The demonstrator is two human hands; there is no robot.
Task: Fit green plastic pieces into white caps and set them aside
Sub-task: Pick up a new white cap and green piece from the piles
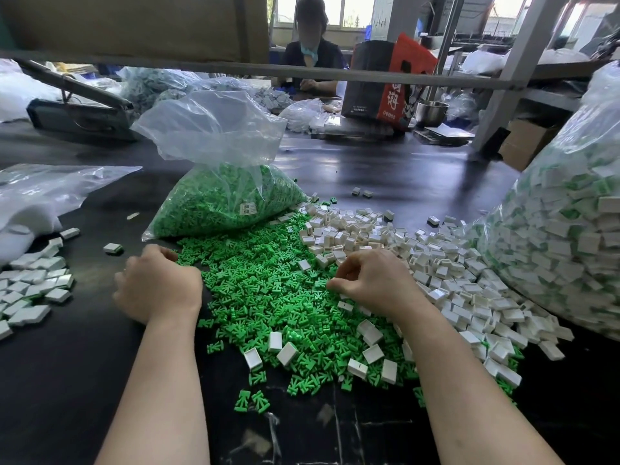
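Head view of a dark table [67, 380]: at its left edge lie finished caps [32, 290] beside a crumpled clear bag [37, 196]. Next, the left hand [157, 285] rests at the left rim of the green pile [268, 297], fingers curled under; whether it holds anything cannot be told. Behind the pile sits an open bag of green pieces [228, 199]. The right hand [372, 283] hovers where green meets the white caps [436, 263], thumb and fingers bent, pinching something hidden from view. Against the right edge bulges a large bag of assembled caps [563, 236].
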